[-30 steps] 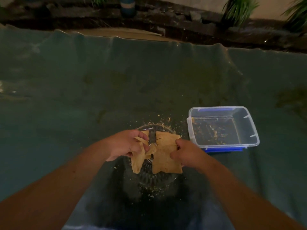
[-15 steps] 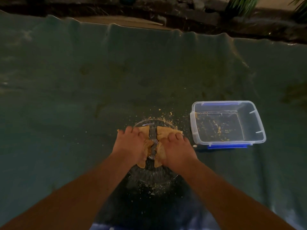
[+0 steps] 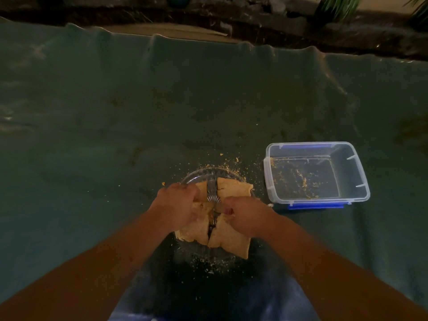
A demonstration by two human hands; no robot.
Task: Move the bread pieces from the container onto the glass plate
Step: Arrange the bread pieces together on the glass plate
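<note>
Two tan bread pieces lie over the glass plate [image 3: 196, 176]: the left bread piece [image 3: 195, 230] and the right bread piece [image 3: 231, 239], with a narrow gap between them. My left hand [image 3: 176, 205] has its fingers curled into the middle of the left piece. My right hand [image 3: 243, 215] grips the middle of the right piece. The clear plastic container [image 3: 316, 173] with a blue base stands to the right of the plate and holds only crumbs. The hands hide the middle of the plate.
A dark green cloth [image 3: 139, 112] covers the surface, with wrinkles along its far edge. Crumbs [image 3: 229, 162] are scattered beyond the plate and in front of it. Beyond the cloth are dark ground and plants [image 3: 335, 5].
The hands went from lying flat on the bread to gripping it with curled fingers. The bread pieces are spread out more towards me over the plate's near side.
</note>
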